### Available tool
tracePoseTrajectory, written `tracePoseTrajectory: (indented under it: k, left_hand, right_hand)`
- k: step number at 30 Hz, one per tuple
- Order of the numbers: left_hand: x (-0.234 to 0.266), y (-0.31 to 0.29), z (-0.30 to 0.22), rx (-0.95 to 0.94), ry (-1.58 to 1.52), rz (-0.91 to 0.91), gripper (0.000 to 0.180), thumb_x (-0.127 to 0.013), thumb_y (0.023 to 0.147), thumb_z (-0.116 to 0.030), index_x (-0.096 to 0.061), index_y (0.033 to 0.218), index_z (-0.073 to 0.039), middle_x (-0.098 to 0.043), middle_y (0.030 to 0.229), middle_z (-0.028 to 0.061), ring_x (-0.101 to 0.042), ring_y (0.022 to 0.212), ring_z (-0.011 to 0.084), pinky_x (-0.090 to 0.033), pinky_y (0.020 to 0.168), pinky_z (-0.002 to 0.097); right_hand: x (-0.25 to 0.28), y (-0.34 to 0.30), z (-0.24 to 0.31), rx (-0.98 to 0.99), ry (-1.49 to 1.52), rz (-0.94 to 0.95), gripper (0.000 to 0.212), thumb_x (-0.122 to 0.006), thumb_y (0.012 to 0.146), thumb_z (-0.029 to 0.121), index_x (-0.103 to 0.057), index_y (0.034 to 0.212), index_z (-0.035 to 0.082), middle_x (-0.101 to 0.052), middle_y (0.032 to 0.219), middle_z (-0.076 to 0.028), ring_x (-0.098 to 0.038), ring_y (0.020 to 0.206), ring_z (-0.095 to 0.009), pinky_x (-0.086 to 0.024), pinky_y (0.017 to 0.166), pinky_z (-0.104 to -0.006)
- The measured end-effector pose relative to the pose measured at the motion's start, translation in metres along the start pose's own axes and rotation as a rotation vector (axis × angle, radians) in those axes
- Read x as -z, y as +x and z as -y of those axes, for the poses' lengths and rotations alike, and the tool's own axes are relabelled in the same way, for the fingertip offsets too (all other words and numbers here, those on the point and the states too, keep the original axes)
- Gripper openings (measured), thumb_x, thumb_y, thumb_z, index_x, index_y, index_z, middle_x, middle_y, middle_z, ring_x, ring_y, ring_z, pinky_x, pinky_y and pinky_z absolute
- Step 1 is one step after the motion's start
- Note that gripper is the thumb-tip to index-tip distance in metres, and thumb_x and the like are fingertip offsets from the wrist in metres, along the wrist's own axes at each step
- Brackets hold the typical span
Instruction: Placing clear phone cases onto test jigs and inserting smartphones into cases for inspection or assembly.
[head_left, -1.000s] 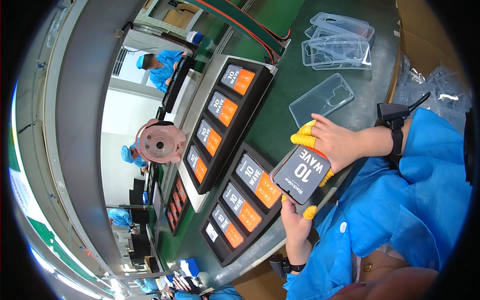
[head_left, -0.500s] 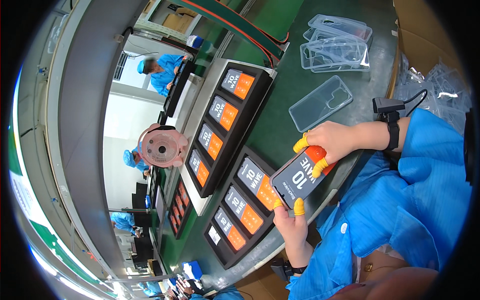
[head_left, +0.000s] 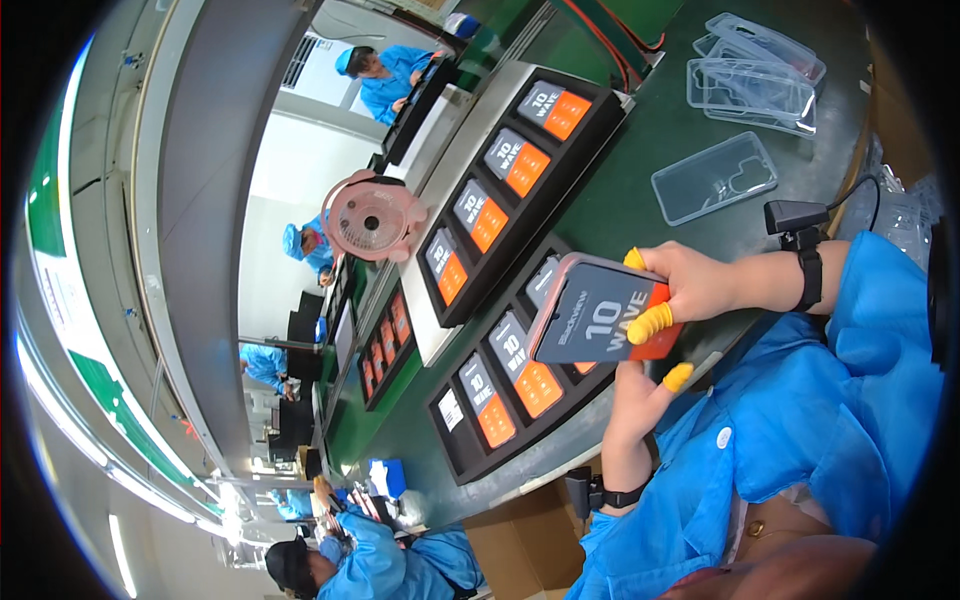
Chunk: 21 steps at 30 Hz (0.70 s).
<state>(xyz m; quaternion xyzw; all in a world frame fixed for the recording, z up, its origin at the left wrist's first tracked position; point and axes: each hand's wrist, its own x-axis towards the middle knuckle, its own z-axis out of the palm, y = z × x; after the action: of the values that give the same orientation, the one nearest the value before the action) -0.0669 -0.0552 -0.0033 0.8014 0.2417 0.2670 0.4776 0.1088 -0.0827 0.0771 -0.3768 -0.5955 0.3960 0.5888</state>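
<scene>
Both hands hold 1 dark flat phone-shaped box w/ orange end [head_left: 600, 322] just above black slotted tray [head_left: 470, 470], right hand [head_left: 690, 285] pinching its edge, left hand [head_left: 640, 395] closed underneath; prob. mid-placement, next needs squaring to a slot.

The grey-and-orange phone [head_left: 600, 322], held by both hands, moved left from the table's near edge to above the nearer black tray [head_left: 470, 440], and now lay flatter, covering one slot.
</scene>
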Motion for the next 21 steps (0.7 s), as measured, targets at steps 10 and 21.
tracePoseTrajectory:
  k: [10,21]
  left_hand:
    - [0.013,-0.014,0.012,-0.095,0.479,-0.461,0.018,-0.059,0.069,-0.002,-0.057,0.086,0.005,-0.061,0.077,0.0116,-0.060,0.073,0.0185,-0.045,0.068,0.0288]
    - [0.168,-0.092,0.019,-0.086,-0.877,-0.580,0.036,-0.044,0.078,-0.027,-0.048,0.099,0.002,-0.058,0.078,0.0105,-0.053,0.051,0.0154,-0.039,0.040,0.0240]
  right_hand:
    - [-0.042,0.004,-0.062,0.236,-0.046,-0.076,0.044,-0.072,0.062,0.028,-0.049,0.087,0.001,-0.056,0.077,-0.010,-0.056,0.070,-0.019,-0.045,0.063,-0.0273]
    - [0.010,0.015,-0.106,-0.126,-0.492,-0.143,0.037,-0.063,0.072,0.030,-0.046,0.090,0.003,-0.051,0.076,-0.011,-0.052,0.066,-0.019,-0.042,0.061,-0.0291]
